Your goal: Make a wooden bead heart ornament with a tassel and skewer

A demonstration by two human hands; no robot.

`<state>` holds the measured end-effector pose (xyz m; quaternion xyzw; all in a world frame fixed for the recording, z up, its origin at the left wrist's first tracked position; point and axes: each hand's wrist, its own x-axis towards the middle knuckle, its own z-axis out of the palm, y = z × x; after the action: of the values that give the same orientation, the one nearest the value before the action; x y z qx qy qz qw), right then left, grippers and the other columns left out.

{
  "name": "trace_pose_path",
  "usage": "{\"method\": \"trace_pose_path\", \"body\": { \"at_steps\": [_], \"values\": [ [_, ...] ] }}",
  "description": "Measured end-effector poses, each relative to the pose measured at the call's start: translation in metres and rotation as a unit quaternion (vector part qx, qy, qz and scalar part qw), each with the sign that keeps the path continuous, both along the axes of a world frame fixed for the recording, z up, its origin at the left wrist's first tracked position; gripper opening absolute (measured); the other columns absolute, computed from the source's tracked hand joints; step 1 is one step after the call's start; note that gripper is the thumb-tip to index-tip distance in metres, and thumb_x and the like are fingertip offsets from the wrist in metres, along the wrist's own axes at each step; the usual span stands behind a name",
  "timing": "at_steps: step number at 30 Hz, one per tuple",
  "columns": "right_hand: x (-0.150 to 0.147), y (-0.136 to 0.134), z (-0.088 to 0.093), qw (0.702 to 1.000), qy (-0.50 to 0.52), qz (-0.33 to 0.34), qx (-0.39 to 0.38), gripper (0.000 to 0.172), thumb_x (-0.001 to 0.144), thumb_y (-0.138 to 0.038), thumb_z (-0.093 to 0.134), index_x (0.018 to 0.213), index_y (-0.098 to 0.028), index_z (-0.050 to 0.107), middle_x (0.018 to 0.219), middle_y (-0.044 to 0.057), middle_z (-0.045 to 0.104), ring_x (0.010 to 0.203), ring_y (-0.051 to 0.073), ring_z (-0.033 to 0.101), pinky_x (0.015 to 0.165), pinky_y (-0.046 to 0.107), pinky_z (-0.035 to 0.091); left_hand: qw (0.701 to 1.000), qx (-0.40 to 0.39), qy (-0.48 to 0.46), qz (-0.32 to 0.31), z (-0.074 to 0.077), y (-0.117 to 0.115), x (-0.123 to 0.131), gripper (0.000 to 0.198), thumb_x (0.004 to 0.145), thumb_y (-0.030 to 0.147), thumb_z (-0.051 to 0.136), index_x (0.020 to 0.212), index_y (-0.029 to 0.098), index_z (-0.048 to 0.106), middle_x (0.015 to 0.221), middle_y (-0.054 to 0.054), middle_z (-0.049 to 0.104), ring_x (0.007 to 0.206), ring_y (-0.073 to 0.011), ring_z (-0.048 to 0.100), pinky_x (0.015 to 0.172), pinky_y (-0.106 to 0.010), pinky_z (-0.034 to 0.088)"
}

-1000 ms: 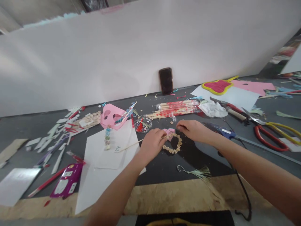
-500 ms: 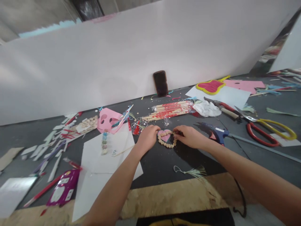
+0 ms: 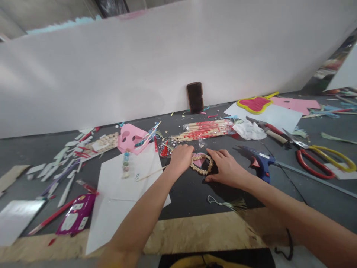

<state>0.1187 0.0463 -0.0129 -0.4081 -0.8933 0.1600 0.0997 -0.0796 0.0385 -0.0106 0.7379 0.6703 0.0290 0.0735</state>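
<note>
A ring of small beige beads (image 3: 202, 172), looking heart-shaped, lies on the dark table with a pink piece (image 3: 198, 161) showing inside its opening. My left hand (image 3: 182, 159) is closed at the ring's upper left edge; its fingertips are partly hidden. On the other side my right hand (image 3: 227, 166) is open, thumb and fingers spread around the ring's right edge, with no grip visible. A pale green tassel (image 3: 235, 204) lies nearer to me. To the right is a blue glue gun (image 3: 263, 163).
Wrapped wooden sticks (image 3: 206, 129) lie beyond my hands, with a phone (image 3: 195, 97) leaning on the white wall behind. Scissors (image 3: 315, 163) and pliers (image 3: 267, 128) lie right. On the left are white paper (image 3: 111, 201), a pink mask (image 3: 129, 136) and a purple packet (image 3: 76, 216).
My right hand has opened: its fingers were pinched at the ring's right edge and are now spread apart. My left hand stays closed at the left edge. The view has shifted slightly.
</note>
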Motion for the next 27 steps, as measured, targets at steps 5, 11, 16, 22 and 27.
{"method": "trace_pose_path", "body": {
  "at_steps": [5,11,16,22,27],
  "values": [
    [-0.008,-0.004,-0.004,0.999,-0.003,-0.017,0.027,0.093,0.062,-0.050,0.072,0.140,-0.017,0.034,0.127,0.017,0.056,0.117,0.039,0.042,0.090,0.054,0.040,1.000,-0.015,-0.008,-0.002,-0.001,0.004,-0.001,0.018,0.087,0.023,0.050,0.098,0.020,0.064,0.098,-0.008,0.066,0.097,-0.0229,0.059,0.080,-0.032,0.044],
    [-0.002,-0.006,-0.008,0.999,0.005,-0.006,0.035,0.088,0.065,-0.045,0.069,0.140,-0.016,0.033,0.127,0.015,0.055,0.115,0.034,0.044,0.091,0.048,0.040,0.999,-0.026,-0.028,-0.010,0.005,0.001,-0.001,0.018,0.086,0.020,0.049,0.094,0.020,0.065,0.096,-0.007,0.067,0.097,-0.0219,0.060,0.081,-0.031,0.044],
    [0.006,-0.011,-0.004,0.999,0.009,-0.001,0.039,0.086,0.066,-0.045,0.068,0.140,-0.017,0.032,0.128,0.013,0.055,0.117,0.033,0.043,0.091,0.048,0.039,0.997,-0.042,-0.061,-0.021,0.008,-0.003,-0.003,0.020,0.082,0.017,0.049,0.090,0.021,0.067,0.093,-0.006,0.069,0.094,-0.0224,0.061,0.081,-0.031,0.045],
    [0.000,-0.017,-0.002,0.999,0.000,0.004,0.040,0.084,0.068,-0.046,0.065,0.140,-0.019,0.031,0.130,0.013,0.054,0.117,0.034,0.043,0.089,0.050,0.037,0.990,-0.078,-0.113,-0.026,0.010,-0.008,-0.012,0.023,0.080,0.012,0.050,0.088,0.023,0.068,0.089,-0.001,0.072,0.085,-0.0168,0.065,0.074,-0.024,0.047],
    [-0.006,-0.015,-0.003,0.999,-0.007,-0.006,0.049,0.084,0.069,-0.049,0.064,0.139,-0.018,0.031,0.130,0.014,0.054,0.116,0.035,0.043,0.089,0.050,0.037,0.991,-0.038,-0.130,0.006,0.019,-0.018,-0.018,0.035,0.080,0.005,0.044,0.103,0.022,0.064,0.097,-0.002,0.071,0.091,-0.0163,0.065,0.076,-0.025,0.047]
  ]
}}
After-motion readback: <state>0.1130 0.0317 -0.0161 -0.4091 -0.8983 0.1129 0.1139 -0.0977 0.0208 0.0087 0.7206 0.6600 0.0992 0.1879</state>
